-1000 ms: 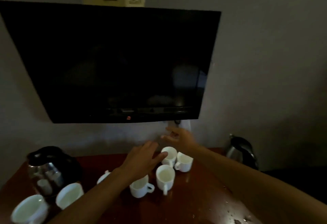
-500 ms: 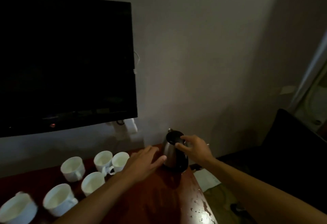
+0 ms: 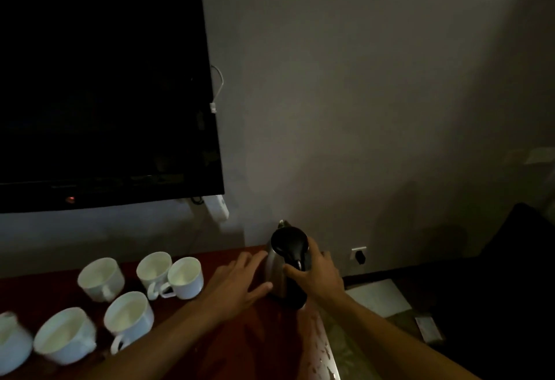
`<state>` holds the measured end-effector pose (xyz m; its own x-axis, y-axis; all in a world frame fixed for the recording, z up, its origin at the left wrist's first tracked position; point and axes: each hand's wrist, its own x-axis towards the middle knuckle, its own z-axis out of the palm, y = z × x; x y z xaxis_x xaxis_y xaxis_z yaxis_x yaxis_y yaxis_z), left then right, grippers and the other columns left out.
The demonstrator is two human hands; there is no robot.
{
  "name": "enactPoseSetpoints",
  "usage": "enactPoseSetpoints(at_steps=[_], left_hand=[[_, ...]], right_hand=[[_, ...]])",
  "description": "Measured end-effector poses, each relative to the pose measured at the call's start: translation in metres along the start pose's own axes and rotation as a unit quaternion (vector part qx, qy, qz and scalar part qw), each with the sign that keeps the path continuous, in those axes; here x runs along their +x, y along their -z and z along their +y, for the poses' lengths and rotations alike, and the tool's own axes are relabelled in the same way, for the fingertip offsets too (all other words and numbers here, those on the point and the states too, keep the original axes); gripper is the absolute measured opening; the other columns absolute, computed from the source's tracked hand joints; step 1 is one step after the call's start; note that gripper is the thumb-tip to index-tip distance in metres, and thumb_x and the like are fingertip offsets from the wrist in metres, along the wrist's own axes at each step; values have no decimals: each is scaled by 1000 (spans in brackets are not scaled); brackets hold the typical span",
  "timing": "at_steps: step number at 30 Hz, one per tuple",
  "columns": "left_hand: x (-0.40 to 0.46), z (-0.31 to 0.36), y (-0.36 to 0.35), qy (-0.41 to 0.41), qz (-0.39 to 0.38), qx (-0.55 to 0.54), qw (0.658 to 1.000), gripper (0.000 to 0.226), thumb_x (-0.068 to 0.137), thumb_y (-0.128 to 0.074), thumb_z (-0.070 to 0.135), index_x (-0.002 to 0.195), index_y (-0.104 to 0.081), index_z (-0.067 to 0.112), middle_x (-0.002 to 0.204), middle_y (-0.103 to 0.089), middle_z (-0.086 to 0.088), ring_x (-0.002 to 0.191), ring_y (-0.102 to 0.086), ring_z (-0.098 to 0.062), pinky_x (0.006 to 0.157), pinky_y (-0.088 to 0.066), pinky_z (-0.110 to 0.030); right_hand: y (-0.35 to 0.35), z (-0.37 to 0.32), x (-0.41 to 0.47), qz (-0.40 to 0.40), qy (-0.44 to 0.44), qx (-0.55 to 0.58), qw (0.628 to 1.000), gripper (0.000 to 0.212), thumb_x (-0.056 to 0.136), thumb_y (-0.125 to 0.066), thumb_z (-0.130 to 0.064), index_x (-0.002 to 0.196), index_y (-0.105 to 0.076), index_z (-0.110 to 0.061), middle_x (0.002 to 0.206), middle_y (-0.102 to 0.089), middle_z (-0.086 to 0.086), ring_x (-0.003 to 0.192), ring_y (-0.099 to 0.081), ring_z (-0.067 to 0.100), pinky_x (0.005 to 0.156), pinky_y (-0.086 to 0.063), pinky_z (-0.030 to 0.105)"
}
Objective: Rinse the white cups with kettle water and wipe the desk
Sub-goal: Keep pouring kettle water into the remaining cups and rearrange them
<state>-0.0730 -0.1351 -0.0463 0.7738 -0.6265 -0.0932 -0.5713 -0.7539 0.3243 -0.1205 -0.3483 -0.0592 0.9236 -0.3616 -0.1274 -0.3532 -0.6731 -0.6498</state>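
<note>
A steel kettle with a black lid and handle stands at the right end of the dark red desk. My right hand is wrapped around its black handle. My left hand lies open and flat on the desk, fingertips just beside the kettle's left side. Several white cups stand to the left: two touching ones at the back, one further left, two nearer ones, and a blurred one at the frame's edge.
A large black TV hangs on the wall above the cups, a white power strip under its corner. Water drops lie by the desk's right edge. Right of the desk are a wall socket, white paper and a dark chair.
The view swung right from the cups to the kettle. My right hand went from reaching for the kettle to closing on its handle. My left hand moved right beside the kettle.
</note>
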Motion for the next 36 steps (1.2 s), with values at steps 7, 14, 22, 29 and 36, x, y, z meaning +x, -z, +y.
enactPoseSetpoints(at_steps=[7, 14, 22, 29, 36], left_hand=[[-15, -26, -12, 50, -4, -77, 996, 81, 97, -39, 68, 159, 2, 35, 162, -23, 2, 141, -39, -18, 111, -39, -37], [-19, -57, -18, 109, 14, -92, 990, 84, 97, -42, 64, 160, 1, 30, 163, -26, 1, 133, -50, -19, 110, -42, -38], [-33, -103, -34, 164, 50, -21, 985, 91, 85, -31, 77, 159, -16, 25, 157, -39, 1, 136, -48, -18, 110, -43, -39], [-32, -155, -41, 183, 116, -12, 976, 103, 78, -74, 53, 155, -7, 37, 156, -39, -6, 142, -39, -30, 109, -40, -54], [-3, -178, -43, 217, 60, 60, 972, 118, 75, -66, 74, 154, 13, 37, 168, -11, -5, 154, -11, -28, 118, -6, -65]], right_hand=[[-20, 16, 34, -79, 18, 24, 996, 124, 81, -83, -37, 159, 15, -35, 156, -29, 15, 133, -46, 38, 105, -48, 46], [-14, 23, 47, -134, 76, 18, 988, 128, 76, -86, -40, 159, 13, -35, 159, -32, 11, 138, -42, 33, 109, -45, 47], [-16, 20, 57, -173, 114, 12, 978, 125, 76, -86, -39, 158, 8, -42, 156, -36, 9, 126, -55, 35, 100, -53, 50], [-25, 10, 65, -166, 142, 19, 976, 120, 76, -88, -31, 157, 0, -43, 152, -40, 7, 128, -51, 29, 99, -52, 41], [-24, 7, 76, -203, 144, 47, 967, 115, 78, -85, -13, 157, -8, -47, 145, -41, 8, 81, -72, 23, 66, -61, 30]])
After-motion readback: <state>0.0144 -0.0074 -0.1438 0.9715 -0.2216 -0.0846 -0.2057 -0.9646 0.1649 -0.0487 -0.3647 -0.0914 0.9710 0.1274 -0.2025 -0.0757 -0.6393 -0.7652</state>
